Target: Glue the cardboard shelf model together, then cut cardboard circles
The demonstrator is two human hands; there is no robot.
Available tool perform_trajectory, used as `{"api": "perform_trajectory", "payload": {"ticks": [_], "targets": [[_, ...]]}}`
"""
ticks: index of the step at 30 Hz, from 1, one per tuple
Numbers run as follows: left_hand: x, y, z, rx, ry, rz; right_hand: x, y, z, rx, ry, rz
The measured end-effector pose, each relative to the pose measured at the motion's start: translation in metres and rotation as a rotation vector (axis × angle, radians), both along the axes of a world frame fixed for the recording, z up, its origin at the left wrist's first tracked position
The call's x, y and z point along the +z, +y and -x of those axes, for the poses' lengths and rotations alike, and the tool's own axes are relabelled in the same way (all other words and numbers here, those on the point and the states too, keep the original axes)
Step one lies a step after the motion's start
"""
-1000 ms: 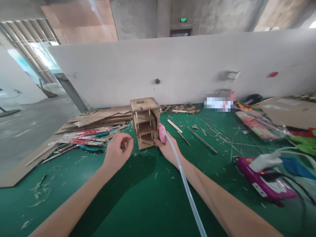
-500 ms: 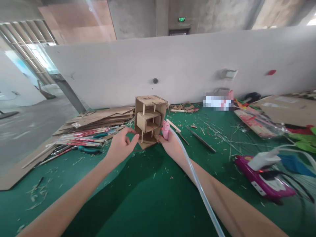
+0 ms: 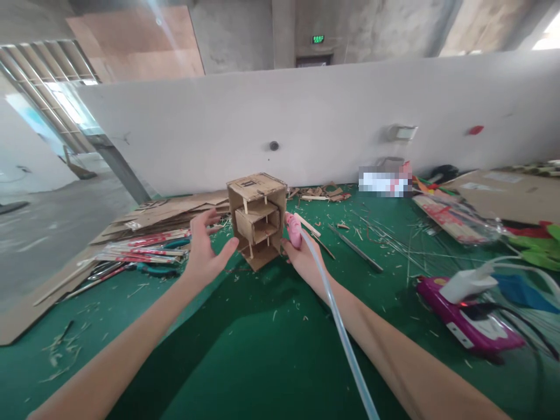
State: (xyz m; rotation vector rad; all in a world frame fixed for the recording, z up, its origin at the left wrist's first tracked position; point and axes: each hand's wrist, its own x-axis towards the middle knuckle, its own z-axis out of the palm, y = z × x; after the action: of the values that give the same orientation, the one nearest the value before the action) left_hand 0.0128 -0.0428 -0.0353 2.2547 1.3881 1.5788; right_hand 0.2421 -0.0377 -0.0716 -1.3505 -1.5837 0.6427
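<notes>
A small cardboard shelf unit (image 3: 256,219) with several tiers and thin wooden posts stands upright on the green tabletop, its open front angled to the right. Fingers spread, my left hand (image 3: 207,251) is just left of it, thumb near its lower left corner. My right hand (image 3: 304,256) is closed around a pink hot glue gun (image 3: 293,230) at the shelf's right side. From the gun's back a long translucent glue stick (image 3: 339,326) runs toward me over my forearm. The gun's nozzle is hidden, and I cannot tell whether my right fingertips touch the cardboard.
Flat cardboard sheets (image 3: 175,213), wrapped sticks (image 3: 144,252) and teal-handled pliers (image 3: 155,269) lie left. Right are a metal rod (image 3: 356,248), clear glue sticks (image 3: 394,245) and a magenta power strip (image 3: 472,326) with plugs. A white wall (image 3: 210,134) rises behind; wood shavings are scattered about.
The cardboard shelf unit has shifted slightly left and turned. My left hand has gone from curled fingers by its edge to spread fingers farther left. My right hand keeps the glue gun.
</notes>
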Motion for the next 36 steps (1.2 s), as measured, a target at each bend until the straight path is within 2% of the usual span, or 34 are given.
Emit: {"api": "perform_trajectory", "payload": {"ticks": [2,5,8,10,13,15,16,19,21,24,28,36], "targets": [[0.016,0.005,0.004,-0.1,-0.033,-0.057,0.009,-0.002,-0.007,-0.028,0.063,0.091],[0.05,0.012,0.004,-0.131,-0.034,-0.162,0.026,-0.004,-0.026,-0.01,0.096,0.226],[0.08,0.02,0.0,-0.164,0.058,-0.126,0.04,-0.009,-0.05,0.058,0.068,0.361],[0.091,0.024,-0.004,-0.213,0.131,-0.014,0.047,-0.015,-0.064,0.124,0.057,0.429],[0.094,0.028,-0.008,-0.311,0.158,0.119,0.052,-0.028,-0.077,0.309,0.088,0.547],[0.092,0.028,-0.01,-0.339,0.139,0.128,0.052,-0.036,-0.077,0.445,0.028,0.622],[0.091,0.027,-0.01,-0.337,0.135,0.114,0.051,-0.039,-0.074,0.468,-0.007,0.635],[0.092,0.025,-0.01,-0.27,0.163,0.038,0.045,-0.04,-0.057,0.456,-0.01,0.587],[0.093,0.023,-0.01,-0.219,0.192,-0.019,0.041,-0.035,-0.045,0.392,-0.029,0.537],[0.095,0.022,-0.012,-0.176,0.232,-0.088,0.035,-0.028,-0.033,0.393,-0.091,0.469],[0.095,0.021,-0.017,-0.125,0.273,-0.134,0.025,-0.025,-0.029,0.41,-0.078,0.49],[0.093,0.016,-0.024,-0.084,0.268,-0.116,0.015,-0.03,-0.031,0.356,-0.18,0.385]]}}
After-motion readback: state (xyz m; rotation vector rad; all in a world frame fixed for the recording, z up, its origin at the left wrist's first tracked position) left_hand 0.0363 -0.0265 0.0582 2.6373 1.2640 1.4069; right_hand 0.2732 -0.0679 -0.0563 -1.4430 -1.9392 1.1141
